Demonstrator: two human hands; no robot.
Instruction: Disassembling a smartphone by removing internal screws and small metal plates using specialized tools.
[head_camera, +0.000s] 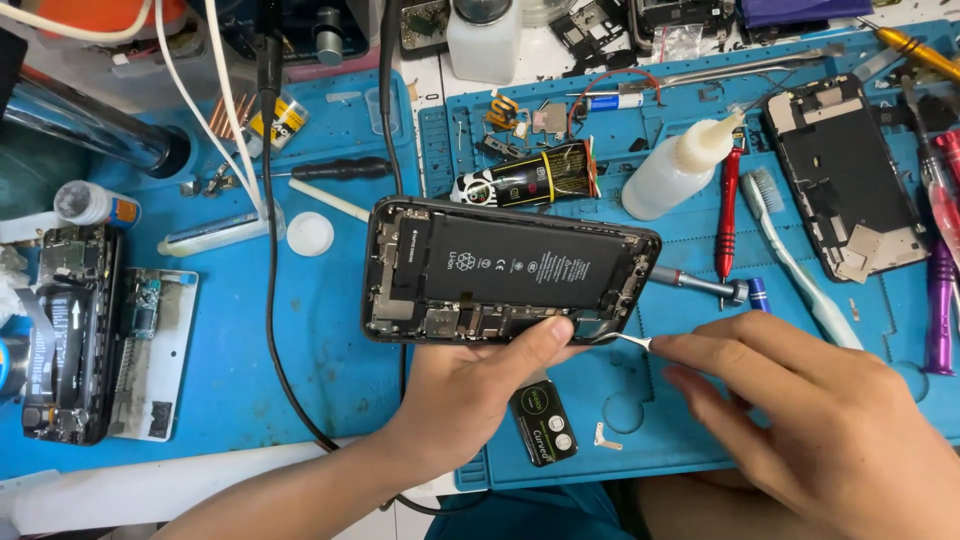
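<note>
My left hand (470, 395) holds an opened black phone (505, 270) above the blue mat, thumb on its lower edge; the phone's black battery and circuit parts face up. My right hand (820, 420) pinches thin metal tweezers (628, 340), whose tip touches the phone's lower right corner. Below the phone a small black camera-cover piece (545, 425) and a tiny metal bracket (603, 437) lie on the mat.
On the blue work mat (300, 330) lie a second opened phone (845, 175) at right, a white squeeze bottle (680, 165), a toothbrush (790, 250), a red screwdriver (727, 215), a purple tool (940, 310), another dismantled phone (70, 330) at left and black cables (270, 200).
</note>
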